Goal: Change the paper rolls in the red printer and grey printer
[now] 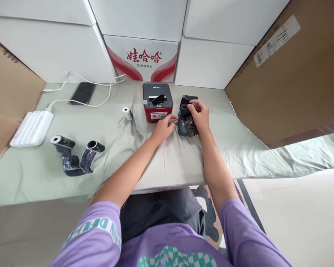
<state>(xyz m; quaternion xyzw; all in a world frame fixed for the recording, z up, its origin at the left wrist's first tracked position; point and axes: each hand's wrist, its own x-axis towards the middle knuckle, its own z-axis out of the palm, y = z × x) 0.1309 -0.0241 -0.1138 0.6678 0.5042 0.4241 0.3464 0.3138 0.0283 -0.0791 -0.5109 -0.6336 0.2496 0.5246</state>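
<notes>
A small dark handheld device point(183, 126) lies on the cloth with its black lid point(188, 99) raised at the back; it looks like a portable label printer. My right hand point(200, 114) is closed in a pinch on a dark ribbon roll over the device's inside. Loose shiny dark film point(191, 126) hangs from it across the front. My left hand point(163, 129) lies with fingers stretched toward the device's left side, the fingertips at its edge. Just behind that hand stands a red and black desktop printer point(157, 102). My fingers partly hide the roll.
A white paper roll point(127, 113) stands left of the printer. Two ribbon cores point(64, 141) joined by dark film lie at the front left. A white power bank point(32, 128) with a cable and a black phone point(83, 92) are farther left. Cardboard point(292, 74) walls the right side.
</notes>
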